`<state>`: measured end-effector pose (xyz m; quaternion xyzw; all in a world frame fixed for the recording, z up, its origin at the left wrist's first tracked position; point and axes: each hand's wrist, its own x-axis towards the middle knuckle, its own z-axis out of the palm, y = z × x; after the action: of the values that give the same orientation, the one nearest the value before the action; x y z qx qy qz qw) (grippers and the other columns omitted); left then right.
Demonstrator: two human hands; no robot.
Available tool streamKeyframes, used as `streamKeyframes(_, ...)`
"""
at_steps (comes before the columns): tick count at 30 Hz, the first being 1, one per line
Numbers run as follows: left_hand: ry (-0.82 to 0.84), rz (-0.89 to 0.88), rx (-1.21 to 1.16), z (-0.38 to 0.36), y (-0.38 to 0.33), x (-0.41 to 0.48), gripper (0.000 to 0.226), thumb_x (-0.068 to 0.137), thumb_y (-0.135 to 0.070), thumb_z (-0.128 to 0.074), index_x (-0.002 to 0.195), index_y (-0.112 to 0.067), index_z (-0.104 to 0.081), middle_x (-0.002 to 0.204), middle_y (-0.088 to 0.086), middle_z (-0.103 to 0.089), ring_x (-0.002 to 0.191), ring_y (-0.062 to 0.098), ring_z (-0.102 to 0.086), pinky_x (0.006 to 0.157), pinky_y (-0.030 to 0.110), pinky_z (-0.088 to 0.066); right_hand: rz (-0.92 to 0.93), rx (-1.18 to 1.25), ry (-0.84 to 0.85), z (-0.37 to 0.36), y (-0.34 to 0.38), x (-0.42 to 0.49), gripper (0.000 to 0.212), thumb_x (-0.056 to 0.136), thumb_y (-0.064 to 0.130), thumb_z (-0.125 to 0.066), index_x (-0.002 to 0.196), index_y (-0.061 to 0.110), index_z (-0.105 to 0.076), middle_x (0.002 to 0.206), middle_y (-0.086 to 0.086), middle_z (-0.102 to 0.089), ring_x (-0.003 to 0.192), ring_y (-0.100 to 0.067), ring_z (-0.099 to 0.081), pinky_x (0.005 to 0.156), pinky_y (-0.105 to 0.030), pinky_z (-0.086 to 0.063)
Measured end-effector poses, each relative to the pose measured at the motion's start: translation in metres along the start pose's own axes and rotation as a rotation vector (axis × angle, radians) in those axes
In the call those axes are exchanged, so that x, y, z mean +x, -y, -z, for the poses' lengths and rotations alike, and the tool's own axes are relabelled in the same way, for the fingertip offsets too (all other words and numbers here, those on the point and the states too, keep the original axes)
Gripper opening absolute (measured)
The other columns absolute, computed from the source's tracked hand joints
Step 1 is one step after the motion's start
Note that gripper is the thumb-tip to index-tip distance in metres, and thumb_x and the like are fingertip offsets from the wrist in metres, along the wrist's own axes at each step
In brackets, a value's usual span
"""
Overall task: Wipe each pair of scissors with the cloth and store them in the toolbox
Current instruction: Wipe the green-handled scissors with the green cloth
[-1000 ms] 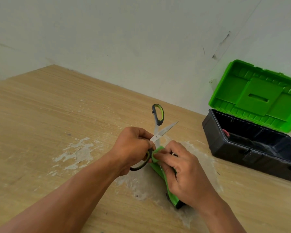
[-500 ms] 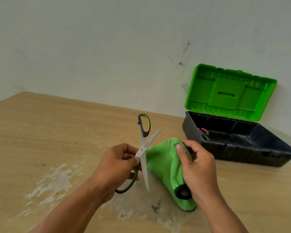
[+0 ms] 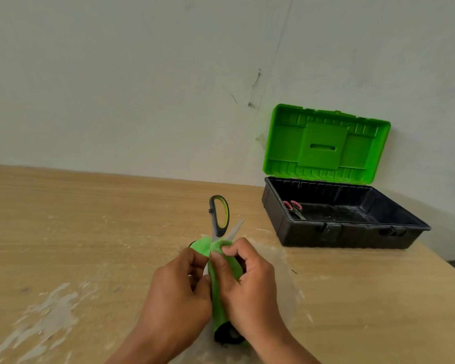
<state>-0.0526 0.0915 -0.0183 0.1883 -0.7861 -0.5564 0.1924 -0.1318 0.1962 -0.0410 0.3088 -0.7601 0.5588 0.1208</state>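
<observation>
Wiping the grey-and-lime-handled steel scissors [image 3: 219,216] well probably means drawing the fold of bright green microfibre cloth [image 3: 202,245] along the flat of one blade from the pivot out toward the tip, never across the edge. The pinch should be firm enough to lift grime, with the fingertips behind the cutting side. Since the blades stand parted, I judge the free blade tip, which points up and to the right, to be the part most likely to nick a finger. The left hand [image 3: 177,295] is closed around the lower part of the scissors, its fingers curled over what seems to be the hidden lower handle, while the upper handle loop stands upright above both hands. The right hand [image 3: 250,285] pinches the cloth round the other blade, just beside the left hand's fingers, and the rest of the fabric trails down between the two wrists to a dark object I cannot identify. Both hands work over the pale wooden table [image 3: 90,219], well apart from the black plastic toolbox [image 3: 339,235], whose green lid is raised and where a pink-handled pair of scissors [image 3: 293,207] already lies.
</observation>
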Motion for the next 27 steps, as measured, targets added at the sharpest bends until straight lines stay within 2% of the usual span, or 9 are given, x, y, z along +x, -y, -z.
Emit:
streamKeyframes(2, -0.012, -0.03, 0.031, -0.003, 0.0, -0.001, 0.022, 0.089, -0.002, -0.061, 0.084, -0.024, -0.06, 0.061, -0.011, -0.061, 0.05, 0.019, -0.06, 0.053, 0.053, -0.056, -0.008, 0.011, -0.048, -0.003, -0.001, 0.002, 0.02, 0.094, 0.022, -0.074, 0.079, 0.027, -0.062, 0.08, 0.011, -0.068, 0.075, -0.007, -0.066, 0.061, -0.011, -0.048)
streamKeyframes(5, -0.038, -0.061, 0.023, -0.004, -0.002, -0.001, 0.024, 0.088, -0.002, -0.063, 0.083, -0.025, -0.062, 0.061, -0.004, -0.063, 0.048, 0.021, -0.058, 0.05, 0.049, -0.053, -0.019, 0.034, -0.116, -0.005, -0.003, 0.009, 0.019, 0.093, 0.02, -0.075, 0.078, 0.02, -0.064, 0.073, 0.014, -0.067, 0.075, -0.004, -0.067, 0.063, -0.01, -0.048)
streamKeyframes(8, -0.038, -0.056, -0.03, -0.006, -0.004, -0.001, 0.021, 0.088, 0.0, -0.064, 0.084, -0.021, -0.064, 0.062, 0.002, -0.067, 0.048, 0.02, -0.062, 0.049, 0.045, -0.056, -0.02, 0.057, -0.166, -0.004, -0.004, 0.015, 0.019, 0.092, 0.019, -0.076, 0.077, 0.015, -0.065, 0.073, 0.011, -0.068, 0.074, -0.005, -0.068, 0.063, -0.011, -0.05)
streamKeyframes(11, 0.0, -0.027, -0.09, -0.009, -0.007, -0.003, 0.017, 0.09, 0.003, -0.062, 0.086, -0.014, -0.065, 0.065, 0.008, -0.07, 0.052, 0.023, -0.067, 0.048, 0.037, -0.059, -0.065, 0.094, -0.198, 0.003, -0.007, 0.024, 0.017, 0.091, 0.015, -0.078, 0.078, 0.009, -0.068, 0.078, 0.009, -0.073, 0.081, 0.002, -0.071, 0.068, -0.007, -0.05)
streamKeyframes(18, 0.0, -0.01, -0.117, -0.01, -0.008, -0.002, 0.016, 0.091, 0.005, -0.06, 0.088, -0.01, -0.065, 0.062, 0.011, -0.069, 0.051, 0.022, -0.067, 0.049, 0.032, -0.058, -0.128, 0.136, -0.199, 0.008, -0.01, 0.032, 0.017, 0.091, 0.018, -0.078, 0.079, 0.01, -0.069, 0.078, 0.007, -0.072, 0.079, -0.002, -0.069, 0.067, -0.008, -0.048)
streamKeyframes(21, -0.019, 0.009, -0.144, -0.009, -0.01, -0.002, 0.014, 0.092, 0.003, -0.06, 0.09, -0.01, -0.064, 0.062, 0.013, -0.07, 0.051, 0.022, -0.068, 0.049, 0.027, -0.057, -0.187, 0.128, -0.214, 0.012, -0.015, 0.034, 0.015, 0.092, 0.021, -0.077, 0.081, 0.017, -0.068, 0.08, 0.007, -0.071, 0.079, -0.003, -0.067, 0.069, -0.012, -0.049)
streamKeyframes(24, -0.099, 0.026, -0.205, -0.003, -0.012, 0.001, 0.015, 0.092, 0.003, -0.06, 0.09, -0.011, -0.065, 0.069, 0.011, -0.071, 0.055, 0.024, -0.07, 0.051, 0.032, -0.059, -0.279, 0.16, -0.254, 0.024, -0.025, 0.041, 0.014, 0.094, 0.022, -0.074, 0.083, 0.022, -0.065, 0.085, 0.004, -0.07, 0.081, -0.007, -0.064, 0.075, -0.023, -0.049)
streamKeyframes(27, -0.157, 0.039, -0.235, 0.001, -0.012, 0.005, 0.016, 0.092, 0.004, -0.06, 0.09, -0.011, -0.065, 0.07, 0.009, -0.071, 0.057, 0.024, -0.07, 0.054, 0.038, -0.062, -0.312, 0.227, -0.239, 0.033, -0.026, 0.043, 0.012, 0.095, 0.023, -0.073, 0.085, 0.022, -0.066, 0.085, 0.003, -0.069, 0.079, -0.006, -0.062, 0.075, -0.025, -0.048)
